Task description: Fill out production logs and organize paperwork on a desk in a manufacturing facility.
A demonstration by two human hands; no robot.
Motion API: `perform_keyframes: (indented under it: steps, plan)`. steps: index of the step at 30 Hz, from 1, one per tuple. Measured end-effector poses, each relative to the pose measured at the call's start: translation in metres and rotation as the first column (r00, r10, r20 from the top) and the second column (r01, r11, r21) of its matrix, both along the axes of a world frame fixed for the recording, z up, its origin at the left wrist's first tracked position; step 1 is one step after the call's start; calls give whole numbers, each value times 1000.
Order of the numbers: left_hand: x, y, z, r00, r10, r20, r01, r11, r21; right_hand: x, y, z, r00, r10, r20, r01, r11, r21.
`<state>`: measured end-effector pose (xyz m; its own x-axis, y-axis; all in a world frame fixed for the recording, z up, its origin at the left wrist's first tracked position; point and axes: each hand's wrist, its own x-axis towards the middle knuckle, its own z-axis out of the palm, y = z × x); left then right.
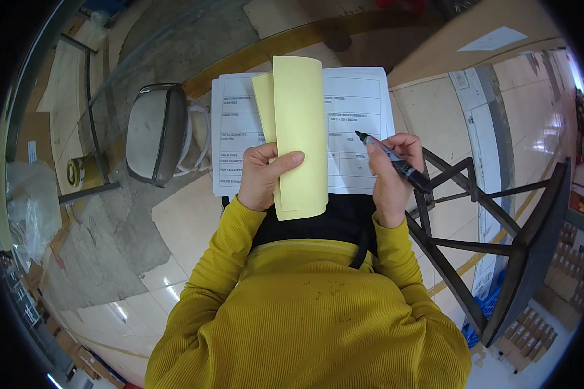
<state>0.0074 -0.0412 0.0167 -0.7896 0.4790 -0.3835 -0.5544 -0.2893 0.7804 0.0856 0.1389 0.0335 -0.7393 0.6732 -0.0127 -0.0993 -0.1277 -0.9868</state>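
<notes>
My left hand (266,173) pinches a few long yellow paper sheets (300,117) near their lower part, thumb on top. They stand fanned slightly apart, one edge showing behind the front sheet. Behind and beneath them lies a stack of white printed forms (360,91) with ruled boxes, resting over my lap. A dark marker pen (396,162) is gripped in my right hand (392,178), its black tip uncovered and pointing up and left over the forms' right side. The pen tip is apart from the yellow sheets.
A padded stool (154,133) stands to the left. On the right is a dark metal-framed chair or stool (486,214) tipped on its side. Clear plastic wrap (32,220) hangs at the far left. A large cardboard box (474,45) sits at the upper right, and stacked cartons (532,334) at lower right.
</notes>
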Motion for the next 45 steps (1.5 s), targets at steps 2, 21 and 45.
perform_keyframes:
  steps: [2, 21, 45]
  plan:
    - [0, -4, -4, 998, 7, 60, -10, 998, 55, -4, -8, -9, 1000, -7, 23, 8, 1000, -11]
    - [-3, -29, -31, 983, 25, 183, -93, 921, 377, -7, -23, -47, 983, -178, 50, 145, 910, 389]
    - [-3, -30, -40, 983, -26, 180, -49, 916, 399, -2, -25, -40, 990, -139, 6, 125, 909, 397]
